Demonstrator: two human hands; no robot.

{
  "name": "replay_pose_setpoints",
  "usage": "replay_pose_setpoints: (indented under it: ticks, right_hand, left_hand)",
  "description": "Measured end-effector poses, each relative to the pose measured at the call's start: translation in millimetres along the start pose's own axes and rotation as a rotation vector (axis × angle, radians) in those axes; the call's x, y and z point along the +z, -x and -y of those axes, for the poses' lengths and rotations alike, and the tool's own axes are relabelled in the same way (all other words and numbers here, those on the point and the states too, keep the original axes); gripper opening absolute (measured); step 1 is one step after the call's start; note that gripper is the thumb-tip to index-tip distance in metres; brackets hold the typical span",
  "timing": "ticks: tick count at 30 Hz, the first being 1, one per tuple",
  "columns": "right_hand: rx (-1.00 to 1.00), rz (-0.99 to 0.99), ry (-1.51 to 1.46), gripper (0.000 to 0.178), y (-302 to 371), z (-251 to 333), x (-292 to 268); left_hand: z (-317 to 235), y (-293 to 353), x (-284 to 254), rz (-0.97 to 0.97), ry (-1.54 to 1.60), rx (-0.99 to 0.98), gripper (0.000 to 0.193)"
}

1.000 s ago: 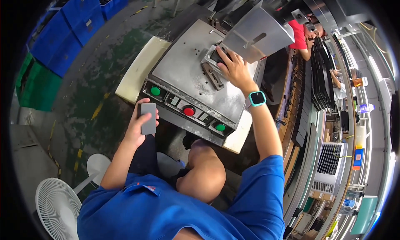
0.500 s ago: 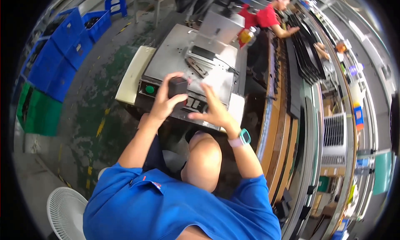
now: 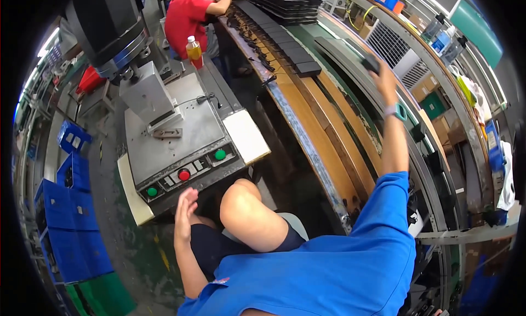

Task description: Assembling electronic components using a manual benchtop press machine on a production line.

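My right arm is stretched out to the right, across the long bench. My right hand is closed around a small dark block-like part, whose exact kind I cannot make out. The part is over the metal rails beyond the wooden boards. My left hand is raised beside my knee, fingers stretched out and holding nothing. It is near the front edge of the bench-top machine, which has a red button between two green ones. A metal block sits under the machine's dark head.
Black box-shaped parts with cables lie in a row along the bench, by stacked black trays. A person in red works there. A bottle of yellow liquid stands behind the machine. Blue bins are at left.
The view has swung to the right. The dark part was in my left hand before the machine; now my right hand holds such a part far right. My left hand has drawn back, emptied.
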State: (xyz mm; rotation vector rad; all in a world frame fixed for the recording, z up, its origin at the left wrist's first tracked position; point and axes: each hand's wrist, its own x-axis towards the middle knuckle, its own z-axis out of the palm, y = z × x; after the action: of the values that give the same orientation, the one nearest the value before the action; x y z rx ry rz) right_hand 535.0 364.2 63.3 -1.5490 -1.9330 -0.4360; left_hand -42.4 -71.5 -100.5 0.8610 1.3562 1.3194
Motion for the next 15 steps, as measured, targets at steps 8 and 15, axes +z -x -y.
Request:
replay_pose_setpoints:
  ticks: [8, 15]
  right_hand:
    - [0.455, 0.343, 0.486, 0.036, 32, -66, -7]
    - [0.396, 0.454, -0.046, 0.11, -32, 159, 132]
  left_hand:
    - [34, 39, 4, 0.025, -0.005, -0.219, 0.045]
    - [-9, -23, 57, 0.294, -0.115, 0.038, 0.038]
